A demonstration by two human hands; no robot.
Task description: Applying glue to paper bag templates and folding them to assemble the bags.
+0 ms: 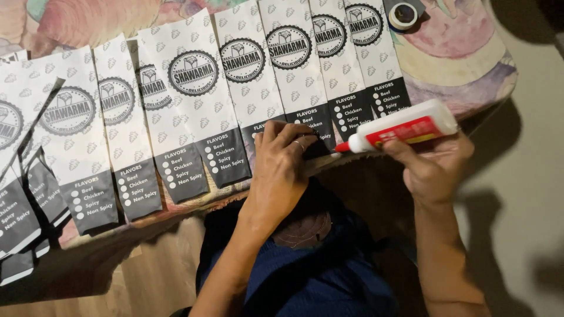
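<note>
Right hand [432,167] gripping a white glue bottle [405,128], red nozzle at a paper sleeve's [305,82] dark end. Left hand [282,164] pressing that end flat, grasping nothing. Contents of sleeves unseen.

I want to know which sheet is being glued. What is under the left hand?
The left hand presses on the dark lower end of a printed paper bag at the table edge. The glue bottle tip points beside it. The bag's bottom edge is covered.
</note>
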